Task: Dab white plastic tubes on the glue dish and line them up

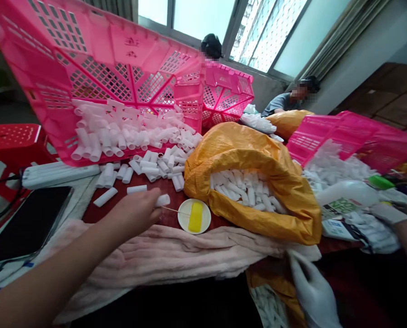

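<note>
My left hand (pixel 140 213), bare, reaches in from the lower left with its fingers closed round a short white plastic tube (pixel 163 200). A thin stick (pixel 176 210) runs from just below that tube onto a small white dish (pixel 180 223), which carries a yellow block (pixel 195 217). Loose white tubes (pixel 151 164) lie beyond the hand. My right hand (pixel 314 289), in a white glove, is low on the right with its fingers stretched and slightly parted. It is close to the pink towel's end and a lower orange bag (pixel 294 298); no held thing shows.
A pink crate (pixel 121 45) on its side spills tubes. An orange sack (pixel 247 136) full of tubes stands right of the dish. The pink towel (pixel 149 255) lines the front edge, and a tablet (pixel 29 223) lies left. A co-worker's gloved hand (pixel 389 214) is at right.
</note>
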Demonstrator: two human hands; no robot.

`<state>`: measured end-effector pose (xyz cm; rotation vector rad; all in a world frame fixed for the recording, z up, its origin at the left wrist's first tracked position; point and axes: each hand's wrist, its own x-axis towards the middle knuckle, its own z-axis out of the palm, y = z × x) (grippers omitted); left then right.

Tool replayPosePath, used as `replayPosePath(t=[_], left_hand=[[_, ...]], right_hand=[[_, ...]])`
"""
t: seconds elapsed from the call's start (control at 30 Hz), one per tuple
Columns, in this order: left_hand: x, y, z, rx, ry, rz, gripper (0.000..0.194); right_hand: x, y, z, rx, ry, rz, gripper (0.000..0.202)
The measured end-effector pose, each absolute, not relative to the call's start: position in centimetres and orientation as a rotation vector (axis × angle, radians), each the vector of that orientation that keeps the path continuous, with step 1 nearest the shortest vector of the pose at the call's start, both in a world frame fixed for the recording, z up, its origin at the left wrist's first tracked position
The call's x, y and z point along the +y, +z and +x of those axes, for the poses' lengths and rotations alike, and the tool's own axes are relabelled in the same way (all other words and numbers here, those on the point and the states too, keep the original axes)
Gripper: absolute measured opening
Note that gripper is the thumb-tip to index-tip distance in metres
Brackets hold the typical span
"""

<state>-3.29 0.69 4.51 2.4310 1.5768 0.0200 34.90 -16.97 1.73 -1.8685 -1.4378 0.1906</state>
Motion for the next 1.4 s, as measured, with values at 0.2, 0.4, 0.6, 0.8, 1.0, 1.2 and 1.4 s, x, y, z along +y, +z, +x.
replayPosePath(t=[0.2,0.4,0.6,0.8,1.0,1.2,1.4], left_hand=[[0.7,2.1,-0.5,1.387,0.181,2.521,0.009],[0.5,0.7,-1.0,1.368,0.161,2.359,0.012],[0.5,0.1,-0.5,1.406,0.187,2.344,0.017],[0.8,-0.3,-0.2,1.424,0.209,2.413,0.019],[0.8,-0.1,0.0,1.425,0.197,2.397,0.013],[0.9,-0.2,-0.1,1.440,0.204,2.409,0.012],[1.0,-0.4,-0.2,1.401,0.214,2.440,0.014]], right_hand=[[0.9,5.4,28.1,-1.869,0.116,-2.005,0.015],[5.9,6.9,26.8,-1.887,0.124,-2.122,0.018],[-1.5,6.1,24.7,-1.838,0.841,-1.504,0.027],[-1.4,0.6,22.1,-2.143,0.377,-1.443,0.024],[-1.4,-0.2,22.4,-2.234,0.406,-1.331,0.023],[-2.1,-0.6,22.5,-2.294,0.331,-1.343,0.024],[-2.5,-0.8,22.5,-2.191,0.323,-1.427,0.028]])
